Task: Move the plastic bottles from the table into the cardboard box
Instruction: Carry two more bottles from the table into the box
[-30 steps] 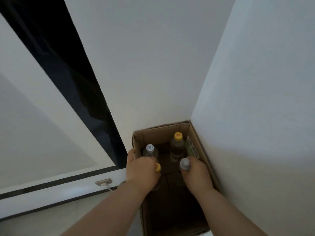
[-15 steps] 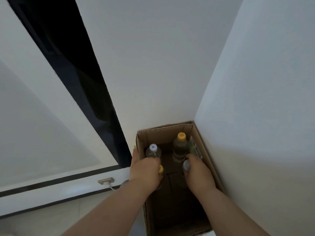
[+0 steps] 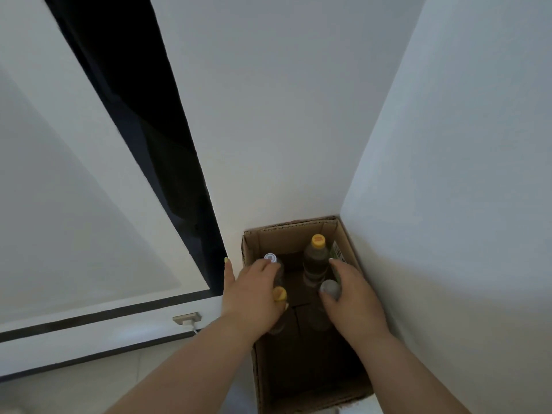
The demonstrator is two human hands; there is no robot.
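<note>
Seen from above, wedged into a corner between two pale walls: an open cardboard box [image 3: 343, 237], four plastic bottles standing upright inside. At the far end, a bottle with a white cap [image 3: 270, 257] on the left and a yellow-capped bottle [image 3: 318, 241] on the right, the latter just beside a green label [image 3: 337, 255] on the box's inner right wall. Nearer the camera, a second yellow-capped bottle [image 3: 280, 293] under the left hand [image 3: 254, 294], fingers curled over its neck and reaching on to touch the white-capped one; thumb spread outside the box's left wall. Opposite, the right hand [image 3: 352, 300] wrapped around the neck of a bottle with a grey cap [image 3: 329, 289], fingertips extended toward the labelled wall. Both forearms reaching in from the bottom edge. Lower parts of the bottles lost in shadow. To the left, a dark gap beside a white panel, plus a wall socket [image 3: 187, 318] with a white plug low on the baseboard.
</note>
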